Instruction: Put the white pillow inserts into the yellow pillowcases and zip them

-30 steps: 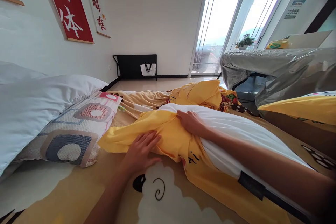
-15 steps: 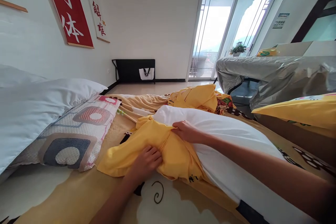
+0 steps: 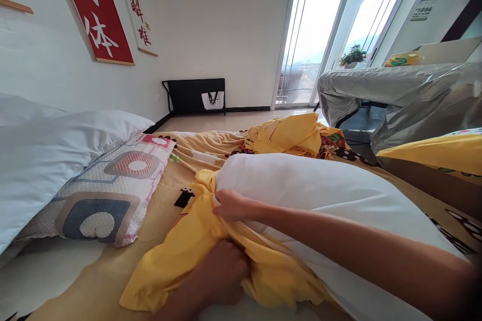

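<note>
Both hands — left hand (image 3: pixel 222 273), right hand (image 3: pixel 230 205) — on yellow pillowcase (image 3: pixel 196 256), lettering unreadable

Open bed (image 3: pixel 94 281) surface lies left of the yellow cover (image 3: pixel 181 256), up to the patterned pillow (image 3: pixel 113 185). The white pillow (image 3: pixel 320 195) blocks the right side, and a crumpled yellow heap (image 3: pixel 289 135) closes the far end.
</note>
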The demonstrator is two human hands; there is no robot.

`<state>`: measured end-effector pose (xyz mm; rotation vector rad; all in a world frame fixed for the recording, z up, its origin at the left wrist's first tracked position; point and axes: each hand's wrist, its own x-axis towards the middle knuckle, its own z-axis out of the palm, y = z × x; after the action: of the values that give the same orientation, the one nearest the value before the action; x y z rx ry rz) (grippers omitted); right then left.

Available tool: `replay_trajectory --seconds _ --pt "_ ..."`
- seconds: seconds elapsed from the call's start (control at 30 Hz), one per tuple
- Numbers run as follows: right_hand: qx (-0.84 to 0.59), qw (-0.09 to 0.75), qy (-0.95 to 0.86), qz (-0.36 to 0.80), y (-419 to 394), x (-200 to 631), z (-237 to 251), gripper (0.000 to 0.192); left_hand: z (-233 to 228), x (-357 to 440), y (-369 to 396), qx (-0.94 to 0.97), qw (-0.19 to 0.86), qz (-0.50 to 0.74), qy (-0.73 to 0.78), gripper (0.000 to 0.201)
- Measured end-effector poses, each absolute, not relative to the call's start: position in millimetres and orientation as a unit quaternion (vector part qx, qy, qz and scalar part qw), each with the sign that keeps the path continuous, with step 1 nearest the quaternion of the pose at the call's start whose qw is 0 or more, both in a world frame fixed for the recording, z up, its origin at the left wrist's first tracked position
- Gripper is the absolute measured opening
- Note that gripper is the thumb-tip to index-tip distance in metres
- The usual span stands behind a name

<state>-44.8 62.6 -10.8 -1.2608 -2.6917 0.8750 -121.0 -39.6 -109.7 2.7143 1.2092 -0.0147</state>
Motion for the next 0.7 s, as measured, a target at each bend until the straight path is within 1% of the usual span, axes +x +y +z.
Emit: replay_trajectory --seconds 0.07,0.17,0.2,0.27,0.33,0.37,0.4,0.43,0.47,0.5,0.53,0.57,0.63,0.67,0.7 --pt "-0.439 0.061 -0.85 0.284 76 -49 -9 0.008 -112 -120 -40 0.912 0.084 0.003 0.403 0.005" --pt "-0.473 0.083 -0.83 0.284 102 -36 -4 0.004 -103 -122 -44 0.912 0.096 0.038 0.398 0.005" --pt "-0.482 0.084 -0.824 0.285 109 -30 -2 0.004 -96 -127 -44 0.91 0.122 0.064 0.392 0.005" --pt "-0.494 0.086 -0.815 0.29 118 -17 0 0.006 -78 -146 -42 0.887 0.223 0.136 0.38 0.011" --pt "-0.502 0.095 -0.807 0.298 120 -10 1 0.007 -64 -177 -35 0.813 0.325 0.253 0.412 0.021" --pt "-0.507 0.105 -0.797 0.31 120 -8 1 0.007 -60 -196 -30 0.748 0.327 0.339 0.467 0.025" --pt "-0.513 0.117 -0.786 0.325 120 -8 1 0.008 -60 -214 -24 0.671 0.289 0.422 0.536 0.028" --pt "-0.52 0.128 -0.773 0.34 119 -9 0 0.008 -62 -231 -17 0.598 0.238 0.463 0.609 0.027" --pt "-0.526 0.138 -0.761 0.353 119 -10 -1 0.007 -67 -246 -11 0.534 0.197 0.473 0.673 0.027" --pt "-0.532 0.149 -0.751 0.362 119 -11 -3 0.008 -73 -257 -5 0.49 0.194 0.458 0.716 0.028" --pt "-0.536 0.163 -0.747 0.359 120 -12 -5 0.008 -79 -265 -1 0.465 0.232 0.431 0.737 0.031" --pt "-0.537 0.182 -0.752 0.337 121 -12 -7 0.009 -85 -268 2 0.455 0.303 0.406 0.732 0.035" --pt "-0.528 0.231 -0.772 0.267 124 -12 -13 0.012 -92 -264 4 0.445 0.451 0.382 0.674 0.037" --pt "-0.519 0.245 -0.787 0.229 124 -10 -15 0.013 -94 -259 4 0.438 0.492 0.383 0.648 0.034" --pt "-0.508 0.247 -0.802 0.196 124 -9 -18 0.014 -95 -252 4 0.432 0.505 0.39 0.637 0.029"
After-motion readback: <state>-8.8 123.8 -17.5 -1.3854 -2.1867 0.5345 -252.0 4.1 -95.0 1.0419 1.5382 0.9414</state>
